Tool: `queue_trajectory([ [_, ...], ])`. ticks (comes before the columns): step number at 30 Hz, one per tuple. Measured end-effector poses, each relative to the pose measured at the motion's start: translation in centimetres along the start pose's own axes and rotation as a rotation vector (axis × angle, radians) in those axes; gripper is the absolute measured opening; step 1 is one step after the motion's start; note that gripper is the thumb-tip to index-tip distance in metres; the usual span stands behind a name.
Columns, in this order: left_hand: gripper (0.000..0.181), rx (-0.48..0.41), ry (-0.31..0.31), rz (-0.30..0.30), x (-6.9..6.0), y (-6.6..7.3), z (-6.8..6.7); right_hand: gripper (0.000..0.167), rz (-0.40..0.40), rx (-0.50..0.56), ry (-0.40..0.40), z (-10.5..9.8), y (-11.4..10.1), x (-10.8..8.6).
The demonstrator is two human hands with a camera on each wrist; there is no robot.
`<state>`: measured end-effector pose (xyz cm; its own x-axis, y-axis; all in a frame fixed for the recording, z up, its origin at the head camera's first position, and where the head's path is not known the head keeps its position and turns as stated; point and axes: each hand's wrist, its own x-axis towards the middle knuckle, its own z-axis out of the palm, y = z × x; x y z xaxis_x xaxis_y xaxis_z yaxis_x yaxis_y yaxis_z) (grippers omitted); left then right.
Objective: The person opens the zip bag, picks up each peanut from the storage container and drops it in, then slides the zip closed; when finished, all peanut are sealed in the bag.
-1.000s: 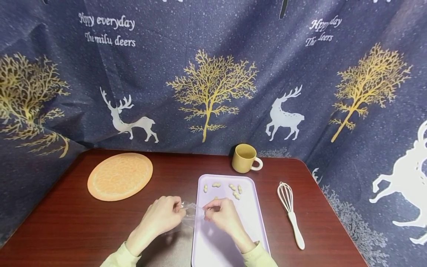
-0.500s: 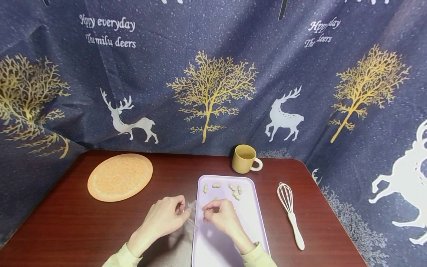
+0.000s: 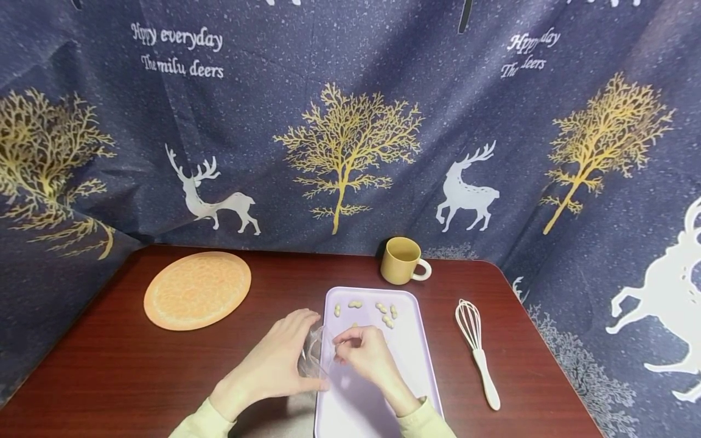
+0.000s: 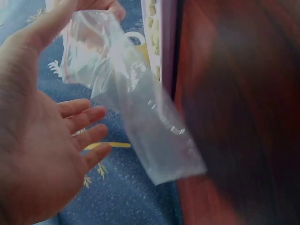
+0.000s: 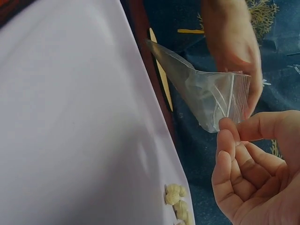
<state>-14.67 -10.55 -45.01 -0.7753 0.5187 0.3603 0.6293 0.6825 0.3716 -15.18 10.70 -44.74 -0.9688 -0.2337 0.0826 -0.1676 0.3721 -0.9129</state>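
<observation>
Two pale yellow sleeves (image 3: 205, 421) reach in from the bottom edge, each leading to a bare hand. The left hand (image 3: 278, 358) is spread wide, thumb well apart from the fingers, which lie fairly straight in the left wrist view. It curves around the near side of a clear plastic bag (image 4: 145, 122); whether it touches the bag is hard to tell. The right hand (image 3: 366, 354) is closed to a narrow pinch, thumb and forefinger holding the bag by a corner at its zip edge, the other fingers loosely bent.

The bag is between the two hands, raised above the left edge of a tray (image 3: 406, 371), its body trailing away from the zip strip. The tray is lilac, oblong with rounded corners, and lies lengthwise on a dark red-brown wooden table (image 3: 148, 383). To the right of the tray lies a white whisk (image 3: 479, 356), handle toward the person, wires pointing away.

At the tray's far end several peanuts (image 3: 387, 320) in their shells lie scattered, one partly hidden by the right hand. Far left on the table is a flat, round, orange-tan mat (image 3: 198, 291). Just beyond the tray stands an upright yellow mug (image 3: 397, 267), its white handle turned to the right.

Behind everything hangs a dark blue cloth (image 3: 306, 55) printed with white deer, golden trees and white lettering.
</observation>
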Motion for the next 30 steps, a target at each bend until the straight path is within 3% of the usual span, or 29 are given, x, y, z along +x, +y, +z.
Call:
queue_trajectory([
  [4, 0.115, 0.052, -0.058, -0.003, -0.3, 0.1, 0.6, 0.016, 0.004, 0.057, -0.016, 0.0, 0.1, -0.1],
  [8, 0.111, 0.068, -0.064, -0.008, -0.4, 0.0, 1.0, 0.015, 0.006, 0.091, -0.026, 0.1, 0.2, -0.1],
  [16, 0.094, 0.054, -0.058, 0.007, -0.5, -0.2, 1.4, 0.015, 0.010, 0.035, -0.048, 0.2, 0.0, -0.1],
  [30, 0.076, 0.027, -0.119, -0.026, -0.8, -0.6, 0.9, 0.021, -0.022, -0.015, -0.129, 0.2, 0.3, -0.1],
])
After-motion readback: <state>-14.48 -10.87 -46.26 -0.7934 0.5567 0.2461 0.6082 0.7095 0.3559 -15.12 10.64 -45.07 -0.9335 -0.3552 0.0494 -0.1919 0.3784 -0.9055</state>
